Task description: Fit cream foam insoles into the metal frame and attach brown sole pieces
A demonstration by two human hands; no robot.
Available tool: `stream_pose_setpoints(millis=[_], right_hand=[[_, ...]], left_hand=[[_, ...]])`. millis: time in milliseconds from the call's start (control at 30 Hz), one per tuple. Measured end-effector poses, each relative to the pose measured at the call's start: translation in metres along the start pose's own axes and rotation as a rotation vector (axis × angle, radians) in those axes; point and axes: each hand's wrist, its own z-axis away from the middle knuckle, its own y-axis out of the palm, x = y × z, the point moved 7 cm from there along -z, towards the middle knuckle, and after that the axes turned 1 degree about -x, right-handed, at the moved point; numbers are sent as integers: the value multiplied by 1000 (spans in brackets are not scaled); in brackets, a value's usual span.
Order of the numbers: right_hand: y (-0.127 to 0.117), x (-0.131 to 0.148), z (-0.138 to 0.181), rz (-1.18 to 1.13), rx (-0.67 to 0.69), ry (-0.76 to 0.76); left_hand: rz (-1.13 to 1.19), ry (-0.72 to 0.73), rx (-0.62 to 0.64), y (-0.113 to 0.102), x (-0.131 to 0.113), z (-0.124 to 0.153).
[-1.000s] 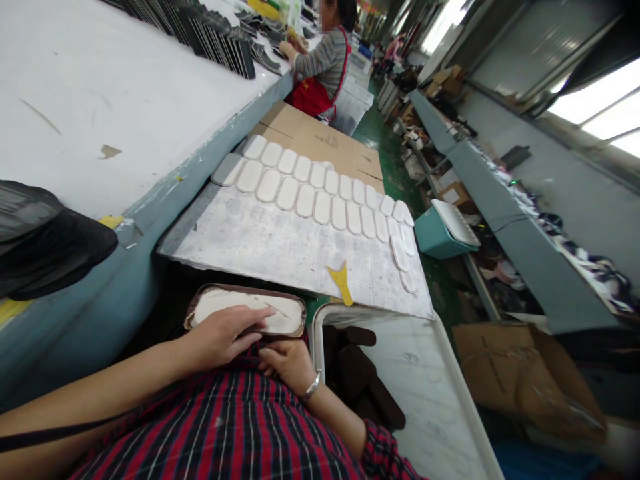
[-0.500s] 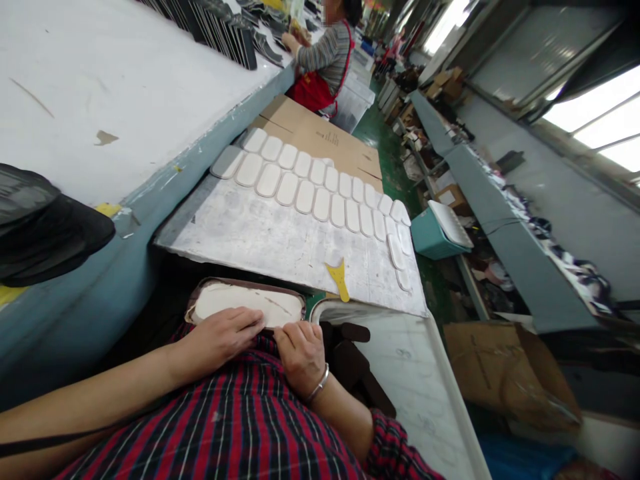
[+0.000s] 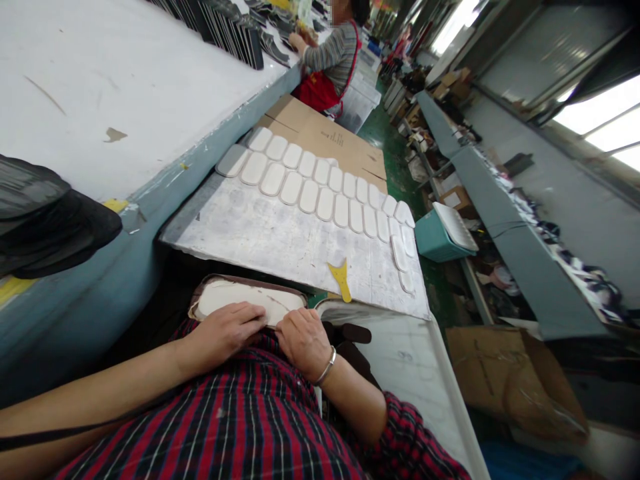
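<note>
An oblong white panel with a brown edge (image 3: 225,295) lies across my lap, just in front of my shirt. The fingers of my left hand (image 3: 235,331) press together over its near edge, thumb out of sight. At the near right corner my right hand (image 3: 304,339), with a bracelet at the wrist, pinches the rim between bent fingers and thumb. What lies under the panel is hidden. Beyond it, a whitish board (image 3: 240,233) carries two rows of similar oblong pieces (image 3: 308,197). Near the board's front edge rests a yellow forked piece (image 3: 341,279).
Dark brown oblong pieces (image 3: 357,333) lie right of my hand in a pale tray (image 3: 430,387). A white-topped table (image 3: 125,73) runs along the left, with dark mesh pieces (image 3: 65,227). A co-worker (image 3: 333,67) sits farther back. A teal bin (image 3: 437,237) stands right.
My right hand has shifted slightly up over the panel's near right corner, its fingers flatter and wrist turned. My left hand stays about where it was. The view has moved a little.
</note>
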Motion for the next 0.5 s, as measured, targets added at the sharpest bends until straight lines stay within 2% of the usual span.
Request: stream_pose_setpoints(millis=[100,200,300,333,400,433,500], right_hand=[[-3,-1,-4,-35,5,57],[-10,-1,1,-87,-60,166],[-11,1,17,-213,-94,294],[-5,2,23,-291,-61,332],[15,4,33,-498,65,412],[27,5,37,-610,131,461],[50,7,40,-820,217,560]], left_hand=[[198,-89,57,4,11,-4],[546,-243,99,6,30,-5],[848,-448,-19,-7,53,3],[859,-491,-83,-16,60,8],[700,-471,-174,-35,68,18],[564,-409,-184,-44,68,21],[301,-223,-126,-49,61,26]])
